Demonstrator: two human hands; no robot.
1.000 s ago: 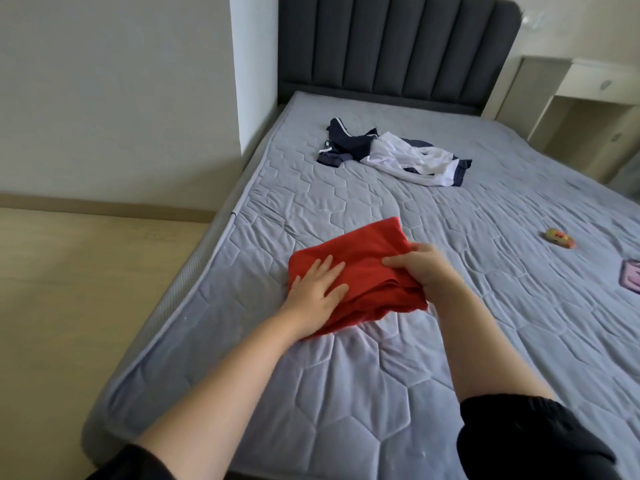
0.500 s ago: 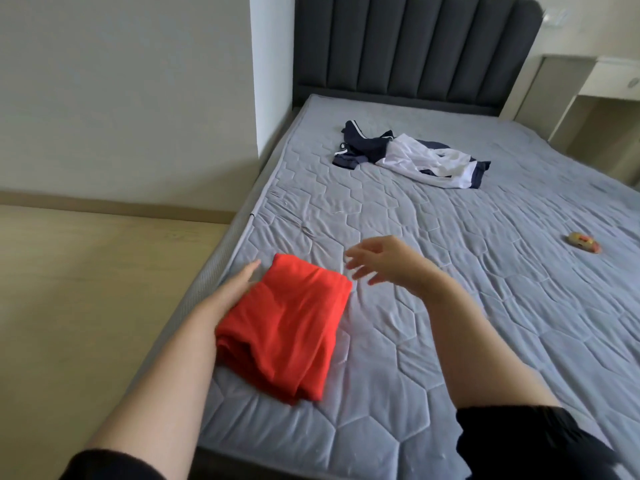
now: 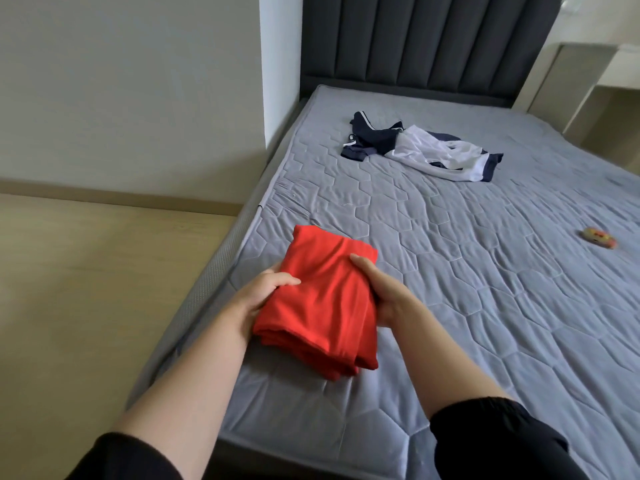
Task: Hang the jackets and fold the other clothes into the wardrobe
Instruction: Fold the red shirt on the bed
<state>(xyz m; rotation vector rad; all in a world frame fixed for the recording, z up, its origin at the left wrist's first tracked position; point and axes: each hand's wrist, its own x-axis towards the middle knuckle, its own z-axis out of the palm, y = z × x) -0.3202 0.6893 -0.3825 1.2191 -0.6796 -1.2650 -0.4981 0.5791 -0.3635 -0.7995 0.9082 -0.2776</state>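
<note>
A folded red garment [image 3: 325, 299] lies near the left edge of the grey quilted mattress [image 3: 467, 271]. My left hand [image 3: 263, 292] grips its left side, thumb on top and fingers underneath. My right hand [image 3: 381, 292] grips its right side the same way. Farther up the bed a crumpled navy and white garment [image 3: 426, 150] lies unfolded, apart from both hands.
A small orange and yellow object [image 3: 599, 238] sits on the mattress at the right. The dark padded headboard [image 3: 433, 39] stands at the far end. Wooden floor [image 3: 97, 271] lies left of the bed, and a pale bedside cabinet [image 3: 595, 88] stands at the back right.
The red garment was folded over and shifted toward the bed's left edge. My right hand, which hovered open above the mattress, has come back and both hands now grip the bundle's sides.
</note>
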